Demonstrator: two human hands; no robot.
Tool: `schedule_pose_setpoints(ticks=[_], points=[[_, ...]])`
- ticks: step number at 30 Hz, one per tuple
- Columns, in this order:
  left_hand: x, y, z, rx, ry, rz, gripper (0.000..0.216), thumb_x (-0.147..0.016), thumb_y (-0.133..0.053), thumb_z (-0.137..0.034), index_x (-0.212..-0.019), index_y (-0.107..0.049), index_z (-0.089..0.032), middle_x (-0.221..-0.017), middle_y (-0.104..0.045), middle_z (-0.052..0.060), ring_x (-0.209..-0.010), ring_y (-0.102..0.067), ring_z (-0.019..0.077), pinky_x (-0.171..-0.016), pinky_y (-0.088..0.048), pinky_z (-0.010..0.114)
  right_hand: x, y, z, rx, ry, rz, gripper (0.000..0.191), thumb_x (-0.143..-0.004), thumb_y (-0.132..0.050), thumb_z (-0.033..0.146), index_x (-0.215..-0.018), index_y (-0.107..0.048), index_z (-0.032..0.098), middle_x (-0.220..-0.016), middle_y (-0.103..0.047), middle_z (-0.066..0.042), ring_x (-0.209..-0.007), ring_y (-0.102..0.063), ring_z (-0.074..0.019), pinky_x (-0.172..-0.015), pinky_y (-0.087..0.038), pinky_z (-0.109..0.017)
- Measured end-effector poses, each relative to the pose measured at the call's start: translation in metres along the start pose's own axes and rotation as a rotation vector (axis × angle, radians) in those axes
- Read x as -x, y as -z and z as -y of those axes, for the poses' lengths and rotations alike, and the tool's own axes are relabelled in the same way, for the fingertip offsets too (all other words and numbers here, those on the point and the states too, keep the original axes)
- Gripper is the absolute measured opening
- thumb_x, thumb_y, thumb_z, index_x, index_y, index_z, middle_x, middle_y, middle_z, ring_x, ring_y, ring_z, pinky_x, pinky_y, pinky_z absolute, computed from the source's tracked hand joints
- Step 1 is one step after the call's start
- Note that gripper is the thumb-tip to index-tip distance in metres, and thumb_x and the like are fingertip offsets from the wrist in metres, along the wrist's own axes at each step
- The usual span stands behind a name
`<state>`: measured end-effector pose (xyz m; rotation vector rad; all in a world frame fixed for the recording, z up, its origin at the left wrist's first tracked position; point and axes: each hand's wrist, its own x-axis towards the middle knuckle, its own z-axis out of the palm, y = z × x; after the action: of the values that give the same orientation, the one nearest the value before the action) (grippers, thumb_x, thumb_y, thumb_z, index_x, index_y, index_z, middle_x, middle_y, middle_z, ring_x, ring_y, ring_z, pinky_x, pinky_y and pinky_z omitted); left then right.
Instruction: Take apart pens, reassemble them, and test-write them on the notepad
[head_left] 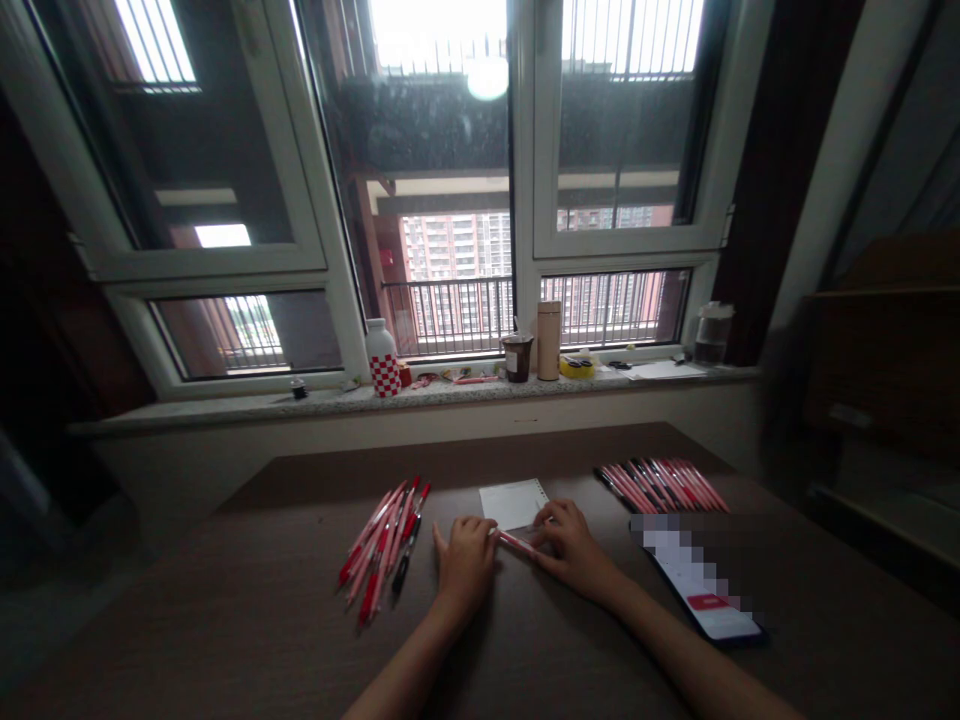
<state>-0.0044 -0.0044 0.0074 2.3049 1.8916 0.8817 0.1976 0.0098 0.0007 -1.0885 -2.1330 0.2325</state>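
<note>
Near white paper [510, 503]: slim pink-and-white pen [516, 543], slanted

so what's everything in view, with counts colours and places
pen: 1, pink and white, between hands
loose pens: several, pink, red, black, table left
pen row: many, pink, black, table right
paper: 1, white, table middle
phone: 1, dark-edged, table right
table: 1, brown, foreground
windowsill: 1, grey, behind table
bottle: 1, white and red, sill left
cup: 1, dark, sill middle
flask: 1, tan, right of cup
container: 1, clear, sill right
sill clutter: several, mixed, unclear
window: 1, pale-framed, behind sill
left hand: 1, pen's left end
right hand: 1, pen's right end
</note>
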Motion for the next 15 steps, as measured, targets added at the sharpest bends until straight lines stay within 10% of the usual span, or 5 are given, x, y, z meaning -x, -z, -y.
schedule_pose_setpoints(ticks=[15], points=[[0.0009, 0.0016, -0.003, -0.055, -0.03, -0.025, 0.024, -0.089, -0.043, -0.027, -0.102, -0.063, -0.027, -0.107, -0.064, 0.004, -0.108, -0.052, 0.0227, -0.107, -0.013, 0.065, 0.0001, 0.0019, 0.0042, -0.002, 0.013, -0.002, 0.016, -0.078, -0.067, 0.036, -0.071, -0.066, 0.022, -0.099, -0.059, -0.005, -0.104, -0.046, -0.0221, -0.093, -0.036, -0.038]])
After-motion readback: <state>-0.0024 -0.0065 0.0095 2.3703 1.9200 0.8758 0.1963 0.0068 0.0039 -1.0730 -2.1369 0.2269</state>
